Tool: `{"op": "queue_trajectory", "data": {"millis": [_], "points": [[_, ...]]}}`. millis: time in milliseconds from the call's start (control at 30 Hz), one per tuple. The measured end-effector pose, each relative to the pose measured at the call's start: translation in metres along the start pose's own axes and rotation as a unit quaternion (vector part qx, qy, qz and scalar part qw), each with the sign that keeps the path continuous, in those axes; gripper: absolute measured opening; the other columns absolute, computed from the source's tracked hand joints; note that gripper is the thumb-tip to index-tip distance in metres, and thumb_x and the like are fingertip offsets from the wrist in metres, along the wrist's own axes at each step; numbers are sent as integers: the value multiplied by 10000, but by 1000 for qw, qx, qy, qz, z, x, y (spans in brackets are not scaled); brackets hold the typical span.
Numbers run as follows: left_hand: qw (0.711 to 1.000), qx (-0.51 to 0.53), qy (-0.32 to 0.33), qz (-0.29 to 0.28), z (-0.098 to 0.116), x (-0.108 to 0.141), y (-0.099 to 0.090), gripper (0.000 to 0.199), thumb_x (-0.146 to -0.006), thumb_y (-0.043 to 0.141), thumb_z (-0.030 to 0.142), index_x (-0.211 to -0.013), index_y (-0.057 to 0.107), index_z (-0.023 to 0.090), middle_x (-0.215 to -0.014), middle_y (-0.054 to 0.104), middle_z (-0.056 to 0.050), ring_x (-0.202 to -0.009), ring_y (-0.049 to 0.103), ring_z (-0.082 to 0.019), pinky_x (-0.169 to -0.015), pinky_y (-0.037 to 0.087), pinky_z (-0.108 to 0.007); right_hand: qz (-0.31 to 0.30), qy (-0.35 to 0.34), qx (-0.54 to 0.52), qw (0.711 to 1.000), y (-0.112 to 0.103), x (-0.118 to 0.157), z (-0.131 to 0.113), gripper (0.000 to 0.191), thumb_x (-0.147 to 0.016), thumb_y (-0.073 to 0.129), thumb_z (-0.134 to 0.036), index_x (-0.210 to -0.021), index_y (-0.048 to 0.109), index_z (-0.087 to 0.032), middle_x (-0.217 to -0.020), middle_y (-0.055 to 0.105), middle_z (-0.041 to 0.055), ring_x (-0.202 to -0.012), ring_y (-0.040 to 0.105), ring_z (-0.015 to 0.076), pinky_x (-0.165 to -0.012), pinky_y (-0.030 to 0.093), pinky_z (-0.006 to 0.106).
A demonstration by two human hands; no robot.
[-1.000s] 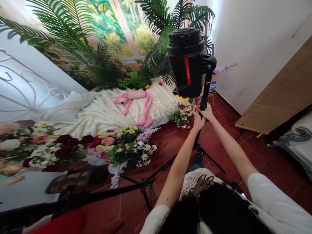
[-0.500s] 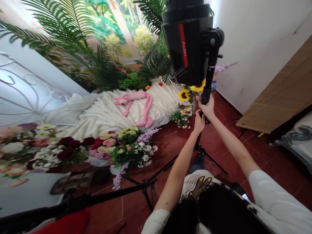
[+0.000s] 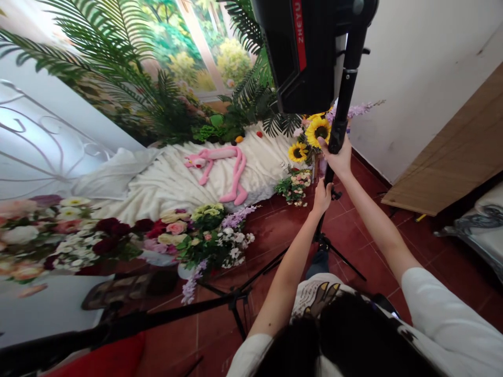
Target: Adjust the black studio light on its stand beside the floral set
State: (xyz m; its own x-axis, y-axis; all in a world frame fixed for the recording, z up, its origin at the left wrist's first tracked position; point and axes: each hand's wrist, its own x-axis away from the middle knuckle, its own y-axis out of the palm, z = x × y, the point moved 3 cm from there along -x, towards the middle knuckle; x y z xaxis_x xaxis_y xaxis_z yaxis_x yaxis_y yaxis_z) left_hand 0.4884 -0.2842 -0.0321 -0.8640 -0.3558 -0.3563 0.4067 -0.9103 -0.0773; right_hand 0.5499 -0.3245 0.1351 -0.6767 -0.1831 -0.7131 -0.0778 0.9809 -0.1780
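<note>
Fingers: R hand (image 3: 340,157) wraps blk pole (image 3: 349,94) at its collar; L hand (image 3: 323,198) curls round same pole just below, beside small knob (image 3: 336,195). Both grips closed, some fingertips hidden.
Label: "ZHEYU" on red strip (image 3: 298,36), side of blk studio lamp (image 3: 321,55).
Lamp: atop pole, above both hands, apart from fingers; upper part cut off by frame edge.
Sunflowers (image 3: 318,131): just left of R hand in view.
Shirt (image 3: 310,288): person's wht tee w/ printed text, too small to read.
Tripod legs (image 3: 346,259): on red tile flr (image 3: 271,225), below L hand.
Bkgd: pink plush (image 3: 220,154) on cream blanket (image 3: 168,175), bouquets (image 3: 212,235) nearer camera.
</note>
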Motion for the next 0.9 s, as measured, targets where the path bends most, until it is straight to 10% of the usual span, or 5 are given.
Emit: {"op": "queue_trajectory", "data": {"millis": [333,500,700,900], "points": [[998,8,-28,54,5,0,4,656,-912,428,690,-1255,576,151,-901,710,-121,-969,718,-257,-905,579,-381,-42,35,32,998,-15,18,-14,636,-870,615,-635,-1332,421,-243,-1166,643,102,-1153,645,278,-979,554,506],[999,12,-18,39,7,0,3,599,-924,455,648,-1247,580,159,-928,710,-125,-998,711,-254,-928,571,-377,-33,48,38,998,-45,69,-34,469,-914,608,-531,-1291,517,-267,-1267,637,106,-1205,623,251,-1001,552,437],[998,-36,3,47,0,0,3,523,-962,407,600,-1196,576,163,-1075,700,-133,-1035,672,-237,-999,512,-400,-151,65,140,976,-78,139,-14,240,-922,598,-434,-815,716,-254,-1281,672,81,-1242,591,288,-1105,453,539],[998,-35,10,46,-4,-1,4,541,-952,421,613,-1187,574,150,-1115,682,-158,-1172,627,-248,-1082,443,-387,-171,131,149,965,-83,183,8,338,-969,494,-466,-1001,760,-260,-1431,587,76,-1347,531,281,-1161,405,526]]}}
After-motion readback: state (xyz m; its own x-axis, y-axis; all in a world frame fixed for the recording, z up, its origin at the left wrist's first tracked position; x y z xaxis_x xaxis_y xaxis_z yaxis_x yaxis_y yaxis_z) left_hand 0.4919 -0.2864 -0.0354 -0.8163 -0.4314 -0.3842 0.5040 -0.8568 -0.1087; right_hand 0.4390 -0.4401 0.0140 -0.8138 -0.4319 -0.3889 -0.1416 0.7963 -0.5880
